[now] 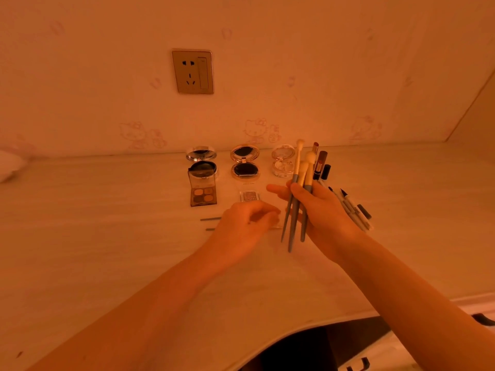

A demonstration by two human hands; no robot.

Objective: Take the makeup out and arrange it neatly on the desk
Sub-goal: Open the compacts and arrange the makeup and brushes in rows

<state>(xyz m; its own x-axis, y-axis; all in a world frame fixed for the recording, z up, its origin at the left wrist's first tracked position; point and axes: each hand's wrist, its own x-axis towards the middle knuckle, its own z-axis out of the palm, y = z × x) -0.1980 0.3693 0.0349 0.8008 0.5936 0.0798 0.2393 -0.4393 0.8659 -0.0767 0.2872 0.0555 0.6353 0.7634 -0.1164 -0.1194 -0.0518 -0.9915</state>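
Observation:
My right hand (318, 210) holds a bunch of blue-handled makeup brushes (297, 199) upright above the desk, with several pens and liners (353, 207) fanned out behind it. My left hand (246, 223) hovers low over two thin blue brush handles (210, 219) lying flat, its fingers curled down onto them. Three open round compacts stand in a row at the back: a silver one (201, 163), a gold one (245, 163) and a clear one (282, 163). An eyeshadow palette (202, 192) and a small glitter pan (249, 196) lie in front of them.
The pale wooden desk (107, 223) meets a wall with a power socket (193, 71). A white object (10, 164) sits at the far left edge. The desk's front edge curves inward at bottom right, with a dark gap (308, 349) below.

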